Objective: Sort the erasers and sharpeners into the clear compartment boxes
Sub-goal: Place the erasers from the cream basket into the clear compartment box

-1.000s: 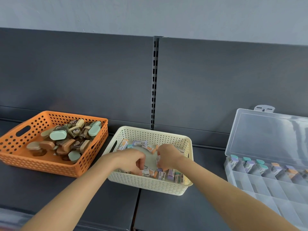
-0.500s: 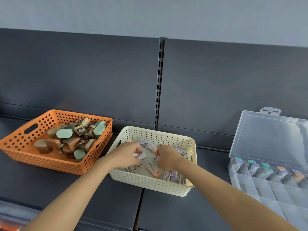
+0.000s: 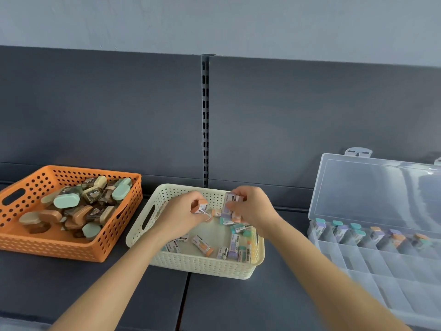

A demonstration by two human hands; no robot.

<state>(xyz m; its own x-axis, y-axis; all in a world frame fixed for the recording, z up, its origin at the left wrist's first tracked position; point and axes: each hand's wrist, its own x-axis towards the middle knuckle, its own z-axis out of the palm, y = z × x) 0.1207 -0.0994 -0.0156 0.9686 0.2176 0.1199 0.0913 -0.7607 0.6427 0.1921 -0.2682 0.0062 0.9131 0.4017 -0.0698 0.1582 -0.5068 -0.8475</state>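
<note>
Over the cream basket, the left hand pinches an orange-ended eraser, and the right hand grips purple erasers. Loose erasers lie inside the basket. They look light and rubbery (paper sleeves may slip), best pinched across the long sides. The clear compartment box stands right of the basket.

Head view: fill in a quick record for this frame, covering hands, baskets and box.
left hand: pinches an orange-tipped eraser above the cream basket
right hand: grips a purple eraser, maybe more
cream basket: loose erasers inside
orange basket: sharpeners piled
clear box: lid open, back row holds sorted erasers, nearer compartments look empty
</note>
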